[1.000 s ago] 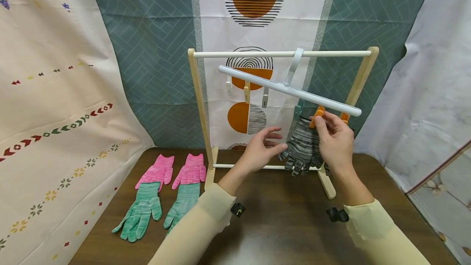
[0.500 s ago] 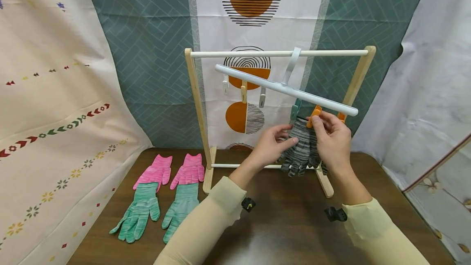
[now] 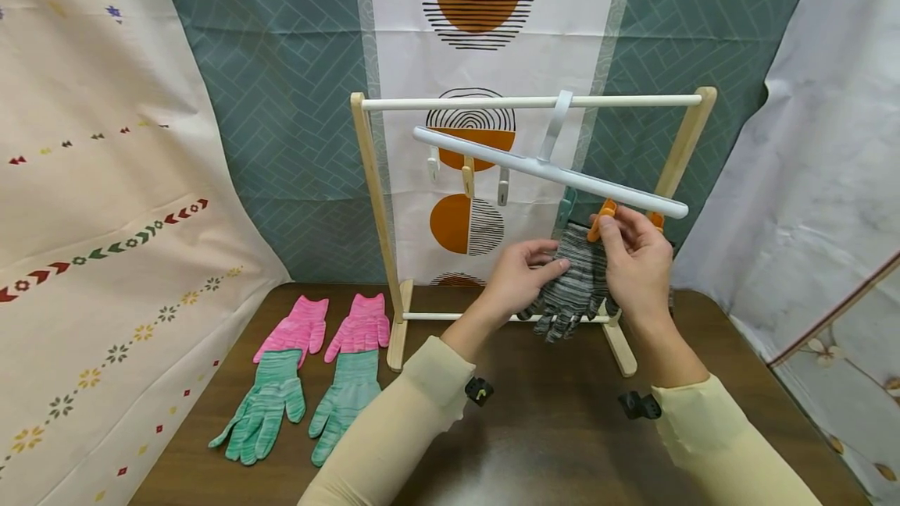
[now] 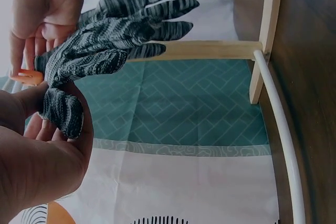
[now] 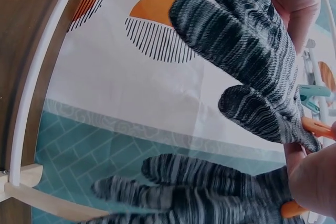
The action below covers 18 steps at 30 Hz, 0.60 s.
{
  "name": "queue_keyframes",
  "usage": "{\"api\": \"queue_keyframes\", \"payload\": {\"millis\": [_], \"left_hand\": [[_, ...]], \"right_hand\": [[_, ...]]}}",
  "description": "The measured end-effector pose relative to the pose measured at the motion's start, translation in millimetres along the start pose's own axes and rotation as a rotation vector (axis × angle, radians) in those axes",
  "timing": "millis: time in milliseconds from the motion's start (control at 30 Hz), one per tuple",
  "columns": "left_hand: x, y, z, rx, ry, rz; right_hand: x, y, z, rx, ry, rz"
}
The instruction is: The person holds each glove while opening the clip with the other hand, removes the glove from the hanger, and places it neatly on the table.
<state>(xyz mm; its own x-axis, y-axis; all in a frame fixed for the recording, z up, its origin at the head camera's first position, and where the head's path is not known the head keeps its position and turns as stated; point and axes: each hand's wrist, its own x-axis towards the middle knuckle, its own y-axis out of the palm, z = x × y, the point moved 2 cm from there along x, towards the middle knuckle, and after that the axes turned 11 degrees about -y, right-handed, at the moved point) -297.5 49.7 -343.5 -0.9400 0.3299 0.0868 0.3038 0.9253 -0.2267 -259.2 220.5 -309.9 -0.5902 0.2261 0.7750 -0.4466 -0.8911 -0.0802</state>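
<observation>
A grey-and-black striped knit glove (image 3: pixel 578 276) hangs under the right half of a white hanger (image 3: pixel 485 153). My left hand (image 3: pixel 516 281) holds its left edge, thumb in front and fingers behind. At the cuff, my right hand (image 3: pixel 641 262) pinches an orange clothespin (image 3: pixel 602 219). A teal clothespin (image 3: pixel 566 208) is at the cuff's left side. In the right wrist view, a second striped glove (image 5: pixel 215 190) hangs beyond, with another orange clothespin (image 5: pixel 292 209) at its cuff; in the head view my right hand mostly hides it.
The hanger tilts down to the right from a wooden rack's white top bar (image 3: pixel 457 104). Several unused clothespins, including a beige one (image 3: pixel 468 176), dangle on its left half. Two pink gloves (image 3: pixel 295 326) and two green gloves (image 3: pixel 270 404) lie on the brown table (image 3: pixel 548 428) at left.
My left hand has moved right and taken hold of the striped glove's edge. The right hand stays at the orange clothespin. The camera view has shifted slightly.
</observation>
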Motion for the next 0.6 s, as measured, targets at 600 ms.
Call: {"api": "queue_keyframes", "payload": {"millis": [600], "left_hand": [[-2.5, 1.5, 2.8, -0.068, -0.056, 0.013]], "right_hand": [[3.9, -0.6, 1.4, 0.108, -0.024, -0.046]]}}
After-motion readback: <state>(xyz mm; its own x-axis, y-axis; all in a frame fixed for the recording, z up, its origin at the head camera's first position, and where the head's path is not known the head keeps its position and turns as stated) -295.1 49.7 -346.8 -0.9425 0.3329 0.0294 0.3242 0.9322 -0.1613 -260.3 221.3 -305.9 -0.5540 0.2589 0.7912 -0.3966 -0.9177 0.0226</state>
